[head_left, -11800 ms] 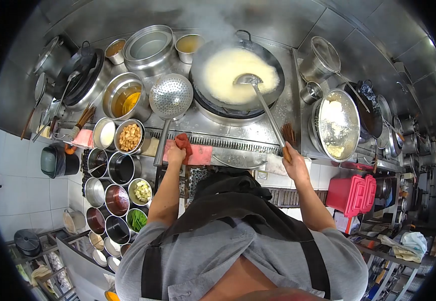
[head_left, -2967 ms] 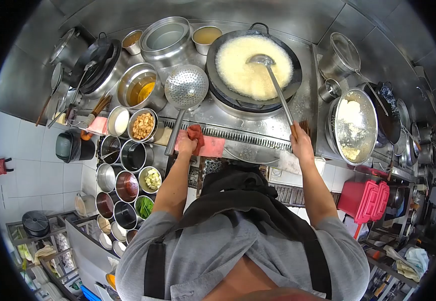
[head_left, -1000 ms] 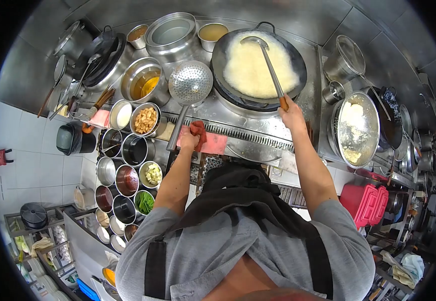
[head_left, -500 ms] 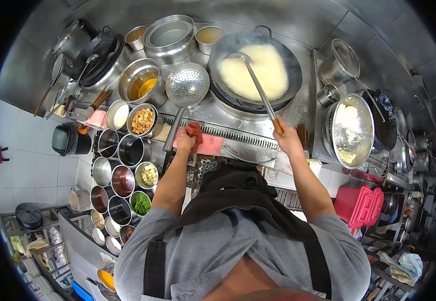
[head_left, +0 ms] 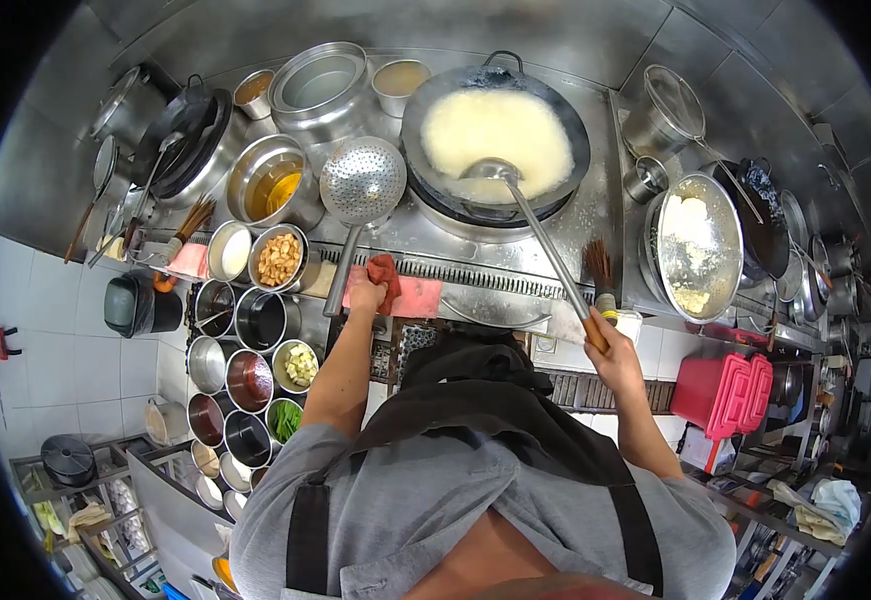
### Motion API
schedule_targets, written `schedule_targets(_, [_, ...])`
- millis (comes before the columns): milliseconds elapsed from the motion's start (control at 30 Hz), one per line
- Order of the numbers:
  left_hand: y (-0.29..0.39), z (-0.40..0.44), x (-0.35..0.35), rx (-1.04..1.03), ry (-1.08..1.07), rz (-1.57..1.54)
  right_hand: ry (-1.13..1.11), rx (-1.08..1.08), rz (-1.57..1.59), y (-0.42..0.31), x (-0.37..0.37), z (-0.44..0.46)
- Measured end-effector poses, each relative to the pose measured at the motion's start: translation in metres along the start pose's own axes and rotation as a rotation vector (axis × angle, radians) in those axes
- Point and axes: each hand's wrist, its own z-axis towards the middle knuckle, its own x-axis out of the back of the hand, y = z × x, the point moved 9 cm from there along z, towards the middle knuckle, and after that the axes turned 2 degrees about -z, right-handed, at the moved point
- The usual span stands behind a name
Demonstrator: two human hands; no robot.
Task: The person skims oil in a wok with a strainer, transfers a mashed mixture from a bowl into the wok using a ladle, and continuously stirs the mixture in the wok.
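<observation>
My right hand (head_left: 616, 362) is closed around the wooden grip of a long metal ladle (head_left: 547, 240). The ladle's bowl lies at the near side of a large wok (head_left: 577, 130), in frothy pale-yellow liquid (head_left: 495, 125). Wrapped in my left hand (head_left: 365, 294) is a bunched red cloth (head_left: 385, 272), held at the counter's front edge. Just left of that hand is the handle of a perforated skimmer (head_left: 363, 180), whose round head lies on the steel counter beside the wok. A pink cloth (head_left: 416, 297) is spread right of the left hand.
On the left stand a pot of amber oil (head_left: 280, 190), a bowl of browned cubes (head_left: 280, 258) and several seasoning containers (head_left: 249, 380). A bamboo brush (head_left: 600, 270) stands near the ladle. Rightward are a metal colander (head_left: 700, 250) with pale crumbs and a red bin (head_left: 712, 395).
My right hand has drawn back toward me and to the right, bringing the ladle's bowl from the wok's far left to its near side. The left hand stays on the red cloth.
</observation>
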Motion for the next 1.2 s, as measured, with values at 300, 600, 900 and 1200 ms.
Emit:
schedule_targets(300, [0.002, -0.004, 0.002, 0.038, -0.065, 0.023, 0.154, 0.037, -0.183, 0.014, 0.015, 0.021])
schedule_targets(600, [0.004, -0.008, 0.006, 0.052, -0.058, 0.03, 0.252, 0.207, -0.329, 0.02, -0.007, 0.105])
schedule_targets(900, [0.019, -0.021, 0.021, 0.037, -0.06, -0.019, 0.279, 0.149, -0.3, -0.009, -0.015, 0.174])
schedule_targets(1200, [0.003, -0.008, 0.007, 0.09, -0.057, 0.026, 0.095, -0.119, 0.027, -0.011, -0.041, 0.204])
